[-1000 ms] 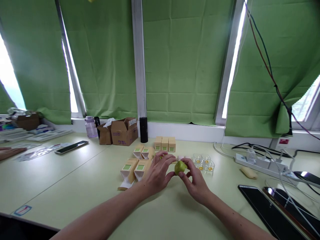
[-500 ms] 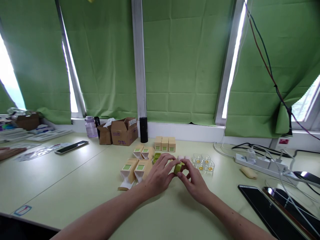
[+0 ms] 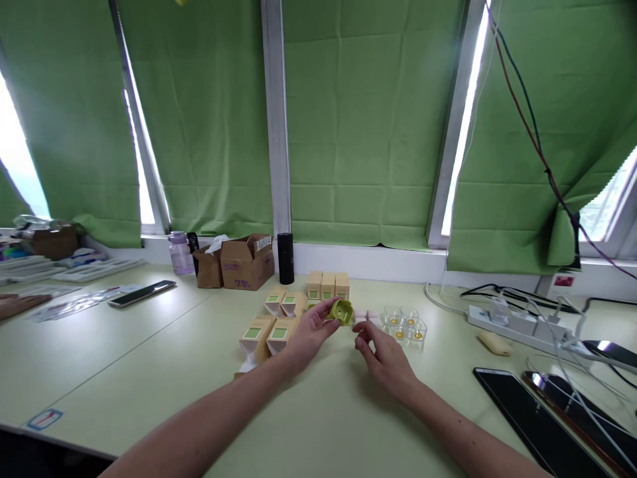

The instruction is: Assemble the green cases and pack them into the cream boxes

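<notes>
My left hand [image 3: 309, 338] pinches a small green cup [image 3: 342, 311] between thumb and fingers, its hollow side facing me. To its right, my right hand [image 3: 385, 358] is apart from the cup, fingers loosely bent and nothing visible in them. Its fingertips reach close to some small pale pink pieces [image 3: 359, 317]; whether they touch cannot be seen. Several clear cups with yellow centres [image 3: 400, 323] stand right of the pink pieces. Left of my left hand are open kraft boxes with green labels [image 3: 255, 332], partly covered by the hand. Another green piece is mostly hidden behind it.
Three closed kraft boxes [image 3: 328, 286] stand in a row at the back. Farther left are a brown carton [image 3: 247, 262] and a black bottle [image 3: 285, 258]. Phones [image 3: 535, 418], cables and a power strip [image 3: 527, 326] lie at right. Another person's hand [image 3: 22, 305] rests far left.
Both hands held the green cup together; now my right hand has let go and drawn slightly away. My left hand has moved the cup up and left and turned its opening toward me.
</notes>
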Demonstrator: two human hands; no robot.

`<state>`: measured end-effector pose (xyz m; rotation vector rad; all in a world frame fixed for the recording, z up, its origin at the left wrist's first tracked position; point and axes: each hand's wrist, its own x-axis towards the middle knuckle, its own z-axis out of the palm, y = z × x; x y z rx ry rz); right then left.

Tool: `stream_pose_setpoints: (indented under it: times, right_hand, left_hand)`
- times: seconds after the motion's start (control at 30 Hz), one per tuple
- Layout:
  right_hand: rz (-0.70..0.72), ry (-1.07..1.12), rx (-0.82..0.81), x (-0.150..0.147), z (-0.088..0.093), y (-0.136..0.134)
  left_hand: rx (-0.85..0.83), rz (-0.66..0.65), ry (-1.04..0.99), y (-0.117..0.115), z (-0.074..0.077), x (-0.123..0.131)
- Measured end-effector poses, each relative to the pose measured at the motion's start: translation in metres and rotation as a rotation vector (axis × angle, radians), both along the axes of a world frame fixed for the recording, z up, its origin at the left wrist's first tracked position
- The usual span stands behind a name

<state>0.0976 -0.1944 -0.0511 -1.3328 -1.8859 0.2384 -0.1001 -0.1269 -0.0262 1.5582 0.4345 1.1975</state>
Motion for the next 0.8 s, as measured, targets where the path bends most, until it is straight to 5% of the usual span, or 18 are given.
stream_pose_setpoints:
  times: [0.23, 0.57, 0.8]
  right_hand:
    - [-0.001, -0.372, -0.021, -0.006, -0.006, 0.002]
    - [0.002, -0.738, 0.153, -0.009, 0.006, 0.025]
    - [-0.005, -0.838, 0.103, -0.021, 0.015, 0.051]
  left_hand:
    - [-0.185, -0.03, -0.141, 0.007, -0.002, 0.0]
    - [-0.168, 0.013, -0.182, 0.016, -0.01, -0.004]
    - [-0.154, 0.019, -0.165, 0.016, -0.009, -0.005]
